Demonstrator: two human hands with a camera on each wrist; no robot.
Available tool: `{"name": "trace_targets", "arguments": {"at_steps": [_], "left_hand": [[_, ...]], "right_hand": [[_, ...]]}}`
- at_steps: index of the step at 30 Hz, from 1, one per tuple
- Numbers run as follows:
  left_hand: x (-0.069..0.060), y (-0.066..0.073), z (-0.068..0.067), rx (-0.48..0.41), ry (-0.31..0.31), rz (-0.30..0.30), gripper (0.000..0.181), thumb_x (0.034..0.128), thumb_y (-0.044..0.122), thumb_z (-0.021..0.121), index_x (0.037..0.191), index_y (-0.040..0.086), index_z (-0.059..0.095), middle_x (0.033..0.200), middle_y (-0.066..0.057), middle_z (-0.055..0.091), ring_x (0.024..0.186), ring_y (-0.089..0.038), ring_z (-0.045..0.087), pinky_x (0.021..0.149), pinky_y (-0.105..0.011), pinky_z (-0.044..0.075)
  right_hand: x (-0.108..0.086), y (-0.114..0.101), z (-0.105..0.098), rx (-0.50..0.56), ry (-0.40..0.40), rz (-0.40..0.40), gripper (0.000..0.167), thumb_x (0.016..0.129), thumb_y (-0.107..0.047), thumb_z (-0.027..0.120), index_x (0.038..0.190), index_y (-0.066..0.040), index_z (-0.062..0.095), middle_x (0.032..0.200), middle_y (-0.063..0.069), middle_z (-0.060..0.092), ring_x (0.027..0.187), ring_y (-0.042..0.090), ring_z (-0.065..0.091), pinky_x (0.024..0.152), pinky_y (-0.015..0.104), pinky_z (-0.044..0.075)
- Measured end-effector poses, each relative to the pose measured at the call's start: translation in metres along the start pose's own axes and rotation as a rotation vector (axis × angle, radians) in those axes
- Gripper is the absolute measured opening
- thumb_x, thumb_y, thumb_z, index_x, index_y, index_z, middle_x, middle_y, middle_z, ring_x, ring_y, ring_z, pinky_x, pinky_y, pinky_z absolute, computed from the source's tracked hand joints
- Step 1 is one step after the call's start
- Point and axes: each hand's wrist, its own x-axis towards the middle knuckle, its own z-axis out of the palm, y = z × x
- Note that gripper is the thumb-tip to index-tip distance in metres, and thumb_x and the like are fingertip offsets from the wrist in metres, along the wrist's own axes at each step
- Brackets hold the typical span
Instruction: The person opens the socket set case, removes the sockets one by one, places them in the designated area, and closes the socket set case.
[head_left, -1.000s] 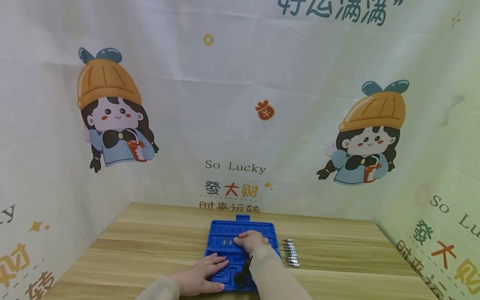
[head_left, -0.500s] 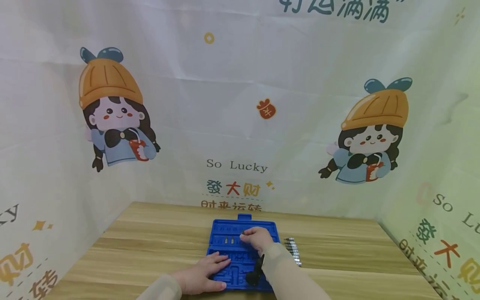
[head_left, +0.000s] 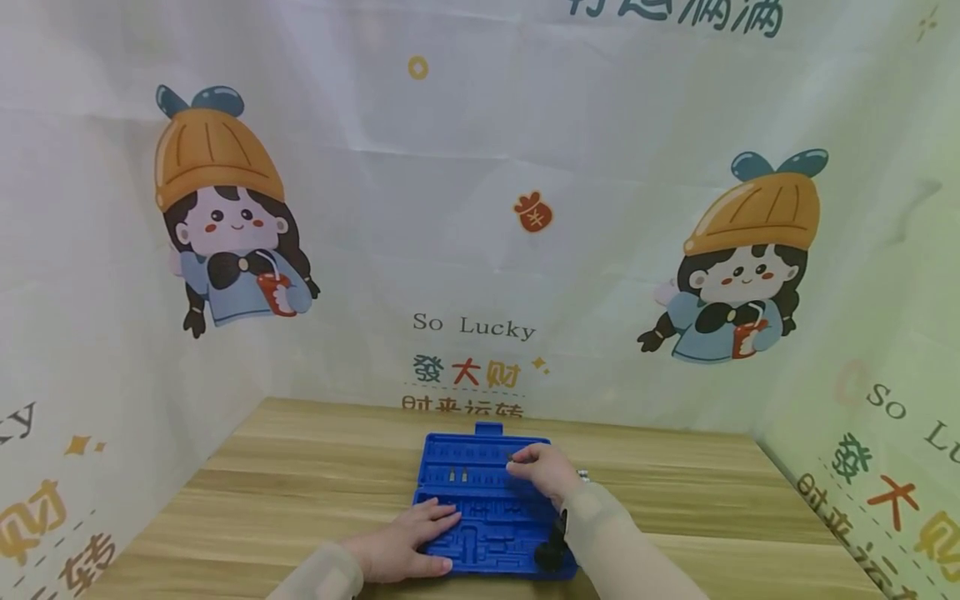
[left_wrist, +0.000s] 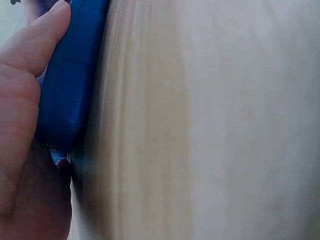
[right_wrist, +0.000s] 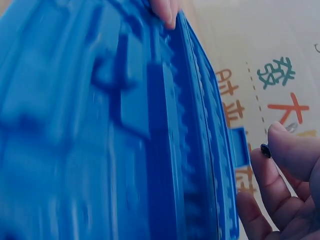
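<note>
A blue plastic tool case (head_left: 517,533) lies open on the wooden table, its inside moulded with many slots. Two small bits (head_left: 458,476) stand in a row of the lid (head_left: 483,454). My left hand (head_left: 408,537) rests on the case's left edge, fingers fairly straight over the rim. My right hand (head_left: 543,468) is above the right part of the lid. Between thumb and index finger it pinches a small bit socket (right_wrist: 265,150), of which mainly a dark end shows in the right wrist view.
Right of the case, the end of a silvery bit socket (head_left: 582,475) shows beside my right forearm, which hides that spot. A black wrist camera (head_left: 551,550) hangs over the case's lower right corner. Behind the wooden table (head_left: 315,467) hangs a printed cloth (head_left: 360,208).
My right hand has moved right across the lid with the small bit socket in its fingers. Its forearm now covers most of the row of bit sockets. My left hand stays on the case.
</note>
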Motion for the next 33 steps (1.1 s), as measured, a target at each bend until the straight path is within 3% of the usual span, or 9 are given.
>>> {"name": "trace_targets", "arguments": {"at_steps": [6,7,10,14,17,26,33], "left_hand": [[0.031,-0.056,0.019,-0.015,-0.002,0.068,0.072,0.0854,0.069,0.052,0.148,0.042,0.031,0.158,0.004,0.021,0.146,-0.034,0.01,0.105,-0.067,0.019],[0.031,-0.056,0.019,-0.021,-0.006,0.065,0.072,0.0852,0.07,0.051,0.149,0.042,0.031,0.159,0.004,0.021,0.146,-0.034,0.01,0.106,-0.067,0.018],[0.021,-0.04,0.013,-0.023,-0.005,0.055,0.073,0.0856,0.07,0.05,0.149,0.04,0.031,0.159,0.003,0.021,0.146,-0.034,0.009,0.107,-0.066,0.017],[0.003,-0.007,0.001,-0.008,-0.008,0.047,0.073,0.0888,0.066,0.05,0.151,0.031,0.033,0.158,-0.002,0.023,0.145,-0.035,0.012,0.108,-0.065,0.018],[-0.006,0.01,-0.007,-0.013,-0.011,0.044,0.073,0.0908,0.061,0.052,0.151,0.023,0.035,0.157,-0.007,0.025,0.145,-0.036,0.013,0.108,-0.064,0.019],[-0.009,0.015,-0.008,-0.028,-0.017,0.045,0.073,0.0911,0.06,0.052,0.151,0.022,0.035,0.157,-0.007,0.025,0.145,-0.035,0.013,0.108,-0.064,0.019],[-0.008,0.014,-0.007,-0.013,-0.022,0.028,0.072,0.0913,0.06,0.052,0.151,0.023,0.035,0.157,-0.008,0.024,0.145,-0.036,0.013,0.108,-0.063,0.02]], "right_hand": [[-0.008,0.012,-0.021,-0.02,0.019,-0.027,0.013,0.087,-0.009,0.07,0.094,0.001,0.067,0.091,0.006,0.064,0.087,0.021,0.058,0.081,0.045,0.048],[-0.01,0.015,-0.025,-0.017,0.015,-0.027,0.012,0.088,-0.009,0.069,0.094,0.001,0.067,0.09,0.005,0.064,0.085,0.02,0.058,0.08,0.044,0.048],[-0.015,0.025,-0.037,-0.004,-0.007,-0.047,0.011,0.089,-0.008,0.068,0.095,0.0,0.066,0.087,0.004,0.062,0.08,0.017,0.056,0.075,0.041,0.049],[-0.021,0.036,-0.054,-0.023,-0.057,-0.078,0.012,0.09,-0.009,0.067,0.094,0.001,0.063,0.083,0.005,0.06,0.076,0.017,0.054,0.072,0.039,0.049],[-0.027,0.041,-0.066,-0.045,-0.079,-0.062,0.012,0.09,-0.01,0.068,0.093,0.0,0.063,0.082,0.004,0.059,0.076,0.017,0.053,0.069,0.035,0.047],[-0.047,0.062,-0.085,-0.006,-0.097,-0.038,0.013,0.085,-0.002,0.069,0.092,0.005,0.061,0.081,0.003,0.057,0.075,0.016,0.052,0.066,0.032,0.045],[-0.056,0.079,-0.088,-0.069,-0.08,-0.045,0.012,0.081,-0.003,0.074,0.085,0.001,0.064,0.077,0.001,0.057,0.073,0.016,0.05,0.063,0.028,0.042]]}}
